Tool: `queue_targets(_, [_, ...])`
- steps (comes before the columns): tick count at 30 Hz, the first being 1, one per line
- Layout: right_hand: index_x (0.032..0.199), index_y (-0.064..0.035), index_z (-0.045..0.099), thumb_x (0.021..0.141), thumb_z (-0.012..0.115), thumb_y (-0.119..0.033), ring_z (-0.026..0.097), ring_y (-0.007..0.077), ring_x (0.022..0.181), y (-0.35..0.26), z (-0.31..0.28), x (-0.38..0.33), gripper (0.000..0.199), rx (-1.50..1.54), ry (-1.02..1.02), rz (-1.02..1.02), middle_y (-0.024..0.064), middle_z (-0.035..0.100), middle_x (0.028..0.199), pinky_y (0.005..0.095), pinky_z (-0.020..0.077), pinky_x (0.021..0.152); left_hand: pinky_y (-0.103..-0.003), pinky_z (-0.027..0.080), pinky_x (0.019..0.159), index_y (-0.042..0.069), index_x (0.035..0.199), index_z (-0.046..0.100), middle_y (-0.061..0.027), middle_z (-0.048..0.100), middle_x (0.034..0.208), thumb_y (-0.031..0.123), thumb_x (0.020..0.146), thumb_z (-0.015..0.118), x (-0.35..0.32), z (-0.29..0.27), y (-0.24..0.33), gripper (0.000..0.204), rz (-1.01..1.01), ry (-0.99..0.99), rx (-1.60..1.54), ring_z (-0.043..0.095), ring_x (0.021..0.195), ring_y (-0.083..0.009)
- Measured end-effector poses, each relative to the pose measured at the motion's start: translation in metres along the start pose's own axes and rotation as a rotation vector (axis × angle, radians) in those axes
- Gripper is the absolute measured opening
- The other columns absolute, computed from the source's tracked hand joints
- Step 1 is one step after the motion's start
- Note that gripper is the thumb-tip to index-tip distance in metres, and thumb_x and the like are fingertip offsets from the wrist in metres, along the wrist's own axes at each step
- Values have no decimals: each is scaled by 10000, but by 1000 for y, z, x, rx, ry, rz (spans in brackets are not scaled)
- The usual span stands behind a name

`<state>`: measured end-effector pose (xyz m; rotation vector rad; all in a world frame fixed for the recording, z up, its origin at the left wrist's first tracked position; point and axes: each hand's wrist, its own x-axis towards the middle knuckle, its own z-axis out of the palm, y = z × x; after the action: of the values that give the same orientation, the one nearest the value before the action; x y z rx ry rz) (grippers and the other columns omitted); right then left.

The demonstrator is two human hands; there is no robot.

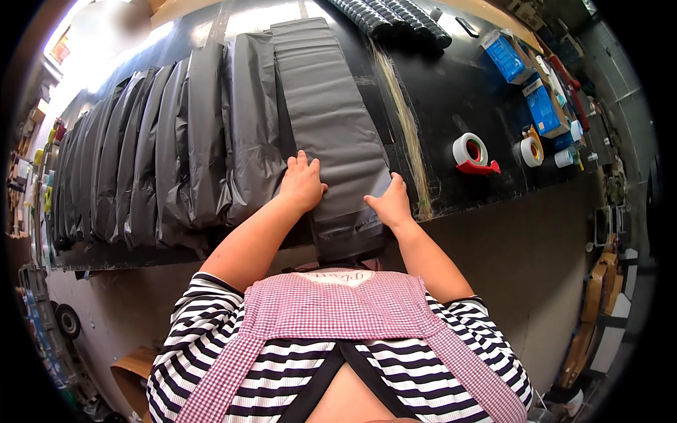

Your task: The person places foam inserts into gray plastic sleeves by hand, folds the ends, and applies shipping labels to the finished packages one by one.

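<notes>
A long, flat dark grey plastic bag [330, 106], creased crosswise, lies lengthwise in front of me, its near end reaching the table's front edge. My left hand [303, 185] rests at the bag's left edge with its fingers stretched forward. Across from it, my right hand [392, 202] touches the right edge, thumb apart from the fingers. Neither hand is closed around anything. Just left of the bag is a fuller grey plastic-wrapped package [252, 106]. Beyond that, several similar grey packages [166, 141] stand or lean side by side in a row.
On the black table [451, 92] to the right are a tape roll with a red dispenser [471, 149], a second tape roll [530, 151] and blue boxes [544, 107]. Black bubble-textured rolls [395, 21] lie at the back. Pale strands [407, 127] run along the tabletop.
</notes>
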<state>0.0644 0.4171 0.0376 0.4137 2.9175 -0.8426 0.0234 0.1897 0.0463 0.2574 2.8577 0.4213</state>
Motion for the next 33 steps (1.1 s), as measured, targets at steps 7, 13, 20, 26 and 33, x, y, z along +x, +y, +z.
queue_targets(7, [1072, 27, 637, 823, 693, 0, 716, 268, 837, 5, -16, 41, 256, 1173, -775, 413, 152, 706, 957, 436, 596, 802, -412, 435, 1062, 70, 1378, 589, -195, 519, 1414, 362, 945, 666, 6, 7, -31, 529, 91, 144, -160, 493, 1262, -366])
queue_targets(13, [1323, 30, 559, 1014, 533, -327, 671, 303, 1110, -67, -50, 163, 473, 1684, -1146, -142, 165, 688, 1202, 478, 537, 967, -407, 437, 1046, 101, 1495, 476, -124, 539, 1443, 556, 1056, 412, 37, 2, -73, 635, -296, -137, -1648, 549, 1247, -272])
queue_targets(20, [1429, -76, 512, 1050, 495, -355, 449, 312, 1402, -114, 31, 223, 471, 651, -492, -577, 131, 496, 1512, 510, 299, 1170, -355, 471, 1004, 57, 1477, 455, -131, 547, 1441, 256, 1012, 606, 30, 10, -63, 528, -239, 75, -1322, 555, 1271, -274])
queue_targets(26, [1460, -219, 526, 960, 571, -239, 398, 363, 1437, -107, 70, 223, 502, -596, 455, -888, 105, 445, 1558, 570, 271, 1182, -477, 279, 1208, 127, 1526, 419, -212, 258, 1629, 418, 788, 805, -6, 3, -26, 882, 30, 52, -34, 277, 1465, -406])
queue_targets(33, [1471, -263, 518, 1002, 449, -207, 464, 373, 1399, -163, 105, 301, 477, -540, 103, -738, 125, 464, 1551, 560, 388, 1104, -486, 289, 1202, 147, 1540, 405, -208, 234, 1640, 437, 801, 791, 0, 3, -30, 883, 23, 10, -20, 274, 1477, -407])
